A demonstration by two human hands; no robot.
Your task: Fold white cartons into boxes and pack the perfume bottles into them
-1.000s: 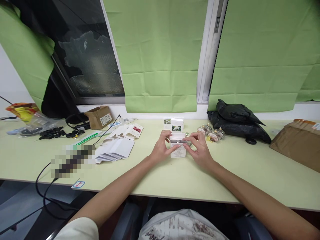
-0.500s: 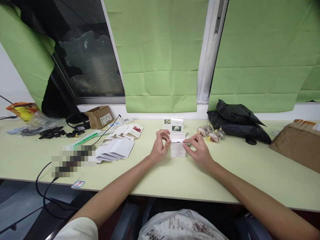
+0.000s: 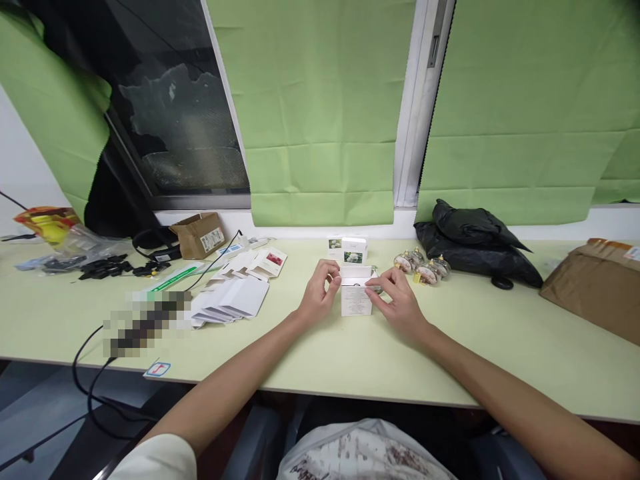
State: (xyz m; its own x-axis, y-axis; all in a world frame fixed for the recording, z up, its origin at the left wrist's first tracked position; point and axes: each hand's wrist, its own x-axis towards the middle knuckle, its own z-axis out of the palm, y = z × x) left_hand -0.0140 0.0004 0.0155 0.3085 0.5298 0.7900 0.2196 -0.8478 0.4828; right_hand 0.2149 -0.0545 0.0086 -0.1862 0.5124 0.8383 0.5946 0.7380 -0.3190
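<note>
A small white carton [image 3: 356, 303] with fine print on its front stands upright on the table before me, its top flap raised at the back. My left hand [image 3: 320, 291] pinches its upper left edge, fingers curled near the flap. At the upper right edge, my right hand [image 3: 398, 300] grips the carton between thumb and fingers. What lies inside the carton is mostly hidden; a small dark spot shows at its opening. Right behind it are white boxes [image 3: 355, 245] with flower pictures. Several round glass bottles [image 3: 426, 275] with gold-coloured parts lie to the right.
Flattened white cartons [image 3: 235, 299] are piled to the left, beside a cable and a pixelated patch. Farther left are a brown cardboard box [image 3: 198, 236] and black small parts [image 3: 107, 265]. Black plastic bags [image 3: 475, 247] and a brown parcel [image 3: 595, 283] occupy the right side.
</note>
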